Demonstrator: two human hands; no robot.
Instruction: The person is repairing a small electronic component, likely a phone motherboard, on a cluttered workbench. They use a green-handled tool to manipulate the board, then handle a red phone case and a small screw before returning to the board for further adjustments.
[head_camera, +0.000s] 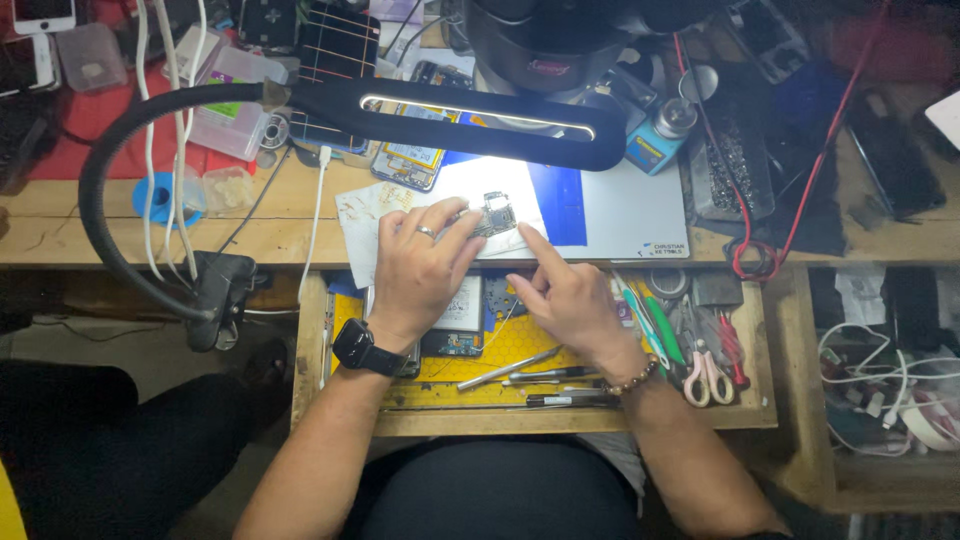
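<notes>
A small circuit board (494, 214), grey-green and studded with tiny metal parts, is lying on a pale work mat (630, 215) at the front edge of a wooden bench, directly under the glow of a long black lamp bar (480, 122). The left hand (425, 265), wearing a ring and a dark wristwatch (358, 347), is pinching the board's left edge between its fingertips, so it is grasping the board. The right hand (565, 290), with a beaded bracelet at the wrist, is pointing its index finger at the board's lower right corner; the other fingers are curled in and holding nothing that can be seen.

The board is sitting bare, apart from any phone casing, so it appears already removed; no tool is on it, and whatever work on it remains looks unstarted.

Beneath the hands, an open wooden drawer (310, 340) is holding a yellow honeycomb-textured pad (520, 345), slim metal tweezers (508, 368), and pink-handled scissors (708, 372). An opened phone (455, 320) with its insides showing is lying there too. A crinkled sheet of paper (360, 225) is resting left of the board. The lamp's black gooseneck (100, 200) is curving down to a clamp on the bench edge.
</notes>
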